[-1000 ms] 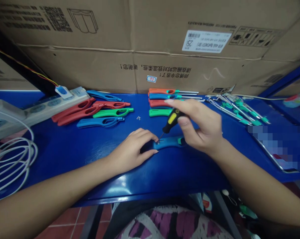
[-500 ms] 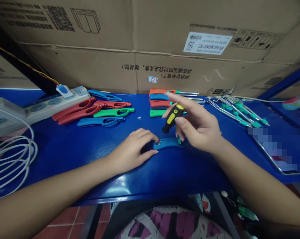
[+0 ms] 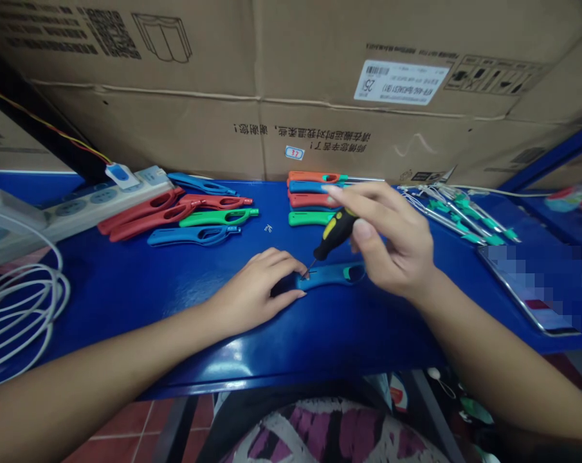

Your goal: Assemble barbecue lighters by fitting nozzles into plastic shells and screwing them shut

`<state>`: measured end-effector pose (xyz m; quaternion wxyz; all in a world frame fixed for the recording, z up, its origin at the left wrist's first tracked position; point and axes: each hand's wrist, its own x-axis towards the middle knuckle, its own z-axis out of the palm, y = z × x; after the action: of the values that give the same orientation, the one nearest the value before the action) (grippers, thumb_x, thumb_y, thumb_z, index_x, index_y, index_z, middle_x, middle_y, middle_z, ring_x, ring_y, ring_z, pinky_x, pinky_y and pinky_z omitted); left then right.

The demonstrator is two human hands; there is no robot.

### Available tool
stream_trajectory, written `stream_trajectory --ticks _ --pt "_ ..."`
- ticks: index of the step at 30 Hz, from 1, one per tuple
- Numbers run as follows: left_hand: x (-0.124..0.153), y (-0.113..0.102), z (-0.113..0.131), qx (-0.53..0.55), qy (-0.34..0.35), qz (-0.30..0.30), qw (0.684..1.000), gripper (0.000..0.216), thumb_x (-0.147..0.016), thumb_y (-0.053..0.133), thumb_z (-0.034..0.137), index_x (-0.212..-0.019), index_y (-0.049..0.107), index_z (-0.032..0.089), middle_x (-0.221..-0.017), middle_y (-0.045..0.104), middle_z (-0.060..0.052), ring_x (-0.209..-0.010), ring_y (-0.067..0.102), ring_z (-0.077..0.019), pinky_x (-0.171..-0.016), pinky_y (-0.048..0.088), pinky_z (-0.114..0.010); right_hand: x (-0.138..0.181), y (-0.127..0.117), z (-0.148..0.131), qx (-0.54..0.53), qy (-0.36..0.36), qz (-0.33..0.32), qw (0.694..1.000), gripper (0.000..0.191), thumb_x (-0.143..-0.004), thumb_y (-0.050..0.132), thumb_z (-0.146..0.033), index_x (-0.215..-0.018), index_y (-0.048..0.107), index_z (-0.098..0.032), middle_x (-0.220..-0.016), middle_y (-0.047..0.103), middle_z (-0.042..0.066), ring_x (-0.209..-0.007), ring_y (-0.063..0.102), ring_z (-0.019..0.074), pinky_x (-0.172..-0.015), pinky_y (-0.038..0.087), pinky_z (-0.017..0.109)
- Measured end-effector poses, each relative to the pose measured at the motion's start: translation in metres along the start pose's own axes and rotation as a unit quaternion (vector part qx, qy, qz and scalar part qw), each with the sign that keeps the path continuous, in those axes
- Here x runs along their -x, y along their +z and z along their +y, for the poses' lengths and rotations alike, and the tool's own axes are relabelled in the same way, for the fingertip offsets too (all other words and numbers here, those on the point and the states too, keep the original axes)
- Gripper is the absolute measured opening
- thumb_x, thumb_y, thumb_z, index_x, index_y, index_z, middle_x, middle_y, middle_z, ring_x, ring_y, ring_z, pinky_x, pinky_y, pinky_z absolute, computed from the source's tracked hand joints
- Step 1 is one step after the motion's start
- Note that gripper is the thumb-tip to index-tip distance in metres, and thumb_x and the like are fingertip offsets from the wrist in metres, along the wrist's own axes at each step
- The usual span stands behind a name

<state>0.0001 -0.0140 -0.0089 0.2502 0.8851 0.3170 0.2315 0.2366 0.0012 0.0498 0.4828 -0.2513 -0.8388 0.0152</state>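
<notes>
On the blue table (image 3: 252,347), my left hand (image 3: 262,286) grips the left end of a blue lighter (image 3: 330,275) with thumb and fingers. The lighter lies flat, a green part showing near its right end. My right hand (image 3: 391,241) holds a black and yellow screwdriver (image 3: 332,236) by its handle, leaning to the right. Its tip touches the lighter close to my left fingertips; whether it sits in a screw cannot be made out. A few tiny screws (image 3: 268,228) lie beyond my left hand.
Red, green and blue lighter casings (image 3: 194,236) lie at left beside a power strip (image 3: 98,199) and coiled white cable (image 3: 25,308). Several assembled lighters (image 3: 314,177) sit behind my right hand. Metal rods with green parts (image 3: 457,212) and a phone (image 3: 527,289) lie at right; cardboard (image 3: 213,141) stands behind.
My right hand has shifted slightly on the screwdriver, and its handle tilts further right. The lighter's green part is more exposed. My left hand stays on the lighter.
</notes>
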Motion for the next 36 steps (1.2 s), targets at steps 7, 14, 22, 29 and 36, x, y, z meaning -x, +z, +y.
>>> stream_trajectory --ticks 7,14,22,29,36 --pt "0.0007 -0.0012 0.0011 0.005 -0.003 -0.001 1.0 0.017 -0.096 0.066 0.028 -0.111 0.062 0.021 -0.114 0.068 -0.005 -0.11 0.058 -0.0236 -0.099 0.046 -0.042 -0.0019 -0.0001 -0.0071 -0.004 0.004 -0.017 1.0 0.035 -0.096 0.066 -0.033 -0.13 0.067 -0.027 -0.109 0.075 0.005 -0.086 0.069 0.0185 -0.079 0.061 0.036" --pt "0.0003 0.0001 0.0015 0.006 0.004 0.005 1.0 0.017 -0.096 0.067 0.028 -0.111 0.062 0.021 -0.113 0.067 -0.005 -0.109 0.058 -0.0235 -0.099 0.046 -0.042 -0.0047 -0.0009 -0.0091 0.0 0.001 -0.035 0.999 0.04 -0.101 0.056 -0.029 -0.141 0.06 -0.029 -0.106 0.074 0.004 -0.084 0.07 0.0177 -0.079 0.062 0.035" --pt "-0.0006 -0.0003 0.0017 0.004 0.0 0.0 1.0 0.017 -0.096 0.067 0.028 -0.11 0.061 0.021 -0.112 0.067 -0.005 -0.107 0.058 -0.023 -0.098 0.046 -0.041 -0.0062 0.0046 -0.0079 -0.046 0.051 -0.056 0.996 0.038 -0.104 0.046 -0.026 -0.14 0.059 -0.024 -0.12 0.072 0.008 -0.089 0.07 0.0169 -0.077 0.062 0.033" --pt "0.0006 -0.0003 0.0005 0.008 0.004 0.007 1.0 0.017 -0.096 0.067 0.029 -0.111 0.062 0.022 -0.113 0.067 -0.005 -0.107 0.059 -0.0228 -0.098 0.046 -0.041 -0.0054 0.0085 -0.0084 0.021 -0.032 0.01 0.999 0.034 -0.103 0.051 -0.033 -0.132 0.066 -0.022 -0.109 0.075 0.008 -0.095 0.07 0.0197 -0.084 0.06 0.037" --pt "-0.0005 0.0015 -0.0002 0.024 0.012 0.01 1.0 0.016 -0.096 0.067 0.029 -0.11 0.062 0.022 -0.113 0.068 -0.005 -0.11 0.06 -0.0234 -0.1 0.046 -0.041 -0.0087 0.0062 -0.0062 0.065 -0.053 0.011 0.996 0.03 -0.096 0.066 -0.036 -0.123 0.07 -0.025 -0.098 0.075 0.005 -0.084 0.07 0.0186 -0.075 0.061 0.032"
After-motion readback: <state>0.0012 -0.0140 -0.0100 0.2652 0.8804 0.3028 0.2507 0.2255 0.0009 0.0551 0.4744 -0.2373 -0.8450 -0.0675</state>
